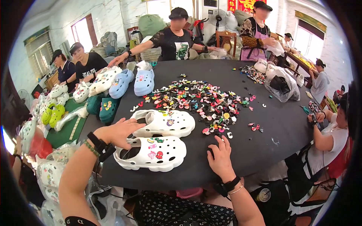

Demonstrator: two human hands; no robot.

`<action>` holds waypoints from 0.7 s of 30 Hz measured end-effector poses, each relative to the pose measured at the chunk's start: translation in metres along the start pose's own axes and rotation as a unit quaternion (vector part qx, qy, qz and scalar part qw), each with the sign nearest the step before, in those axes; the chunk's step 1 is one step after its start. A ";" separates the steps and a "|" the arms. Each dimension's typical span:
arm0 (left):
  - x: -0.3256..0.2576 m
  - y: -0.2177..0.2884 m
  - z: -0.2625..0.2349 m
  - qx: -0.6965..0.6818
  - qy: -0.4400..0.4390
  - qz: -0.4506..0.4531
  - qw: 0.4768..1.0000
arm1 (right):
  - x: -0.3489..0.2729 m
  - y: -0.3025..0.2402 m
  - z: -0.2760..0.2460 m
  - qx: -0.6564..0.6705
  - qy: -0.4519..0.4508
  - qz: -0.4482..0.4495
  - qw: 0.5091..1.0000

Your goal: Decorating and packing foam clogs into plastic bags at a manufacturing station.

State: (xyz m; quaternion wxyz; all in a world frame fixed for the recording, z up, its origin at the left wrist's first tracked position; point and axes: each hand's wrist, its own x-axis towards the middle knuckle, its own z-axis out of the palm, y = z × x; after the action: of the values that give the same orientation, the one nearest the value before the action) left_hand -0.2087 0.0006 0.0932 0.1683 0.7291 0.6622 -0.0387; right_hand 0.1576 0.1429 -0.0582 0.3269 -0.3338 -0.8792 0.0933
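Note:
A pair of white clogs lies side by side on the dark table [260,150], toes to the right. The far clog [177,126] carries a purple cartoon charm and a few others. On the near clog [169,150] sit several charms, among them red, pink and green ones. My left hand [120,133] is at the heels of both clogs, fingers spread and thumb apart, touching or just above them. My right hand [220,158] rests to the right of the clogs with bent fingers apart; nothing shows in it. Just beyond it spreads a pile of colourful shoe charms [211,103].
Blue clogs [144,83] and dark green clogs [108,110] stand at the table's far left. Beyond them a green mat [68,132] holds lime clogs [52,114]. A plastic bag [282,84] and more charms [253,74] lie far right. Several people work around the table.

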 end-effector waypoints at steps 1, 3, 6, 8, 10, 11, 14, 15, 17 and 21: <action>0.001 -0.003 0.001 -0.002 0.003 0.030 1.000 | 0.000 0.000 0.001 0.000 0.006 -0.004 1.000; 0.002 -0.015 0.016 0.061 0.092 0.054 0.992 | 0.001 -0.002 0.000 0.002 0.005 -0.012 1.000; 0.005 -0.013 0.015 0.037 0.084 0.077 0.993 | 0.003 -0.003 -0.002 0.000 0.011 -0.010 1.000; 0.001 -0.011 0.024 0.050 0.070 0.052 0.995 | 0.002 -0.002 0.001 0.001 0.009 -0.008 1.000; -0.002 -0.012 0.037 0.092 0.084 0.043 0.991 | 0.002 0.001 0.002 0.002 0.007 -0.006 1.000; -0.005 -0.015 0.038 0.094 0.084 0.039 0.991 | 0.002 0.000 0.001 0.003 0.006 -0.004 1.000; -0.013 -0.021 0.038 0.077 0.109 0.059 0.989 | 0.001 -0.002 -0.002 0.006 0.003 -0.004 1.000; -0.016 -0.021 0.037 0.078 0.109 0.055 0.989 | 0.001 -0.002 -0.002 0.004 0.001 -0.004 1.000; -0.020 -0.022 0.035 0.074 0.128 0.075 0.986 | 0.001 -0.001 -0.001 0.005 0.001 -0.006 1.000; -0.019 -0.028 0.032 0.046 0.071 0.033 0.996 | -0.001 0.001 0.000 0.008 0.003 -0.017 1.000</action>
State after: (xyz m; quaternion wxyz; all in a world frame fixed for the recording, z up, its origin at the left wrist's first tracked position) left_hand -0.2329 -0.0251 0.0634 0.0886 0.7583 0.6458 -0.0115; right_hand 0.1585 0.1434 -0.0594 0.3339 -0.3161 -0.8830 0.0941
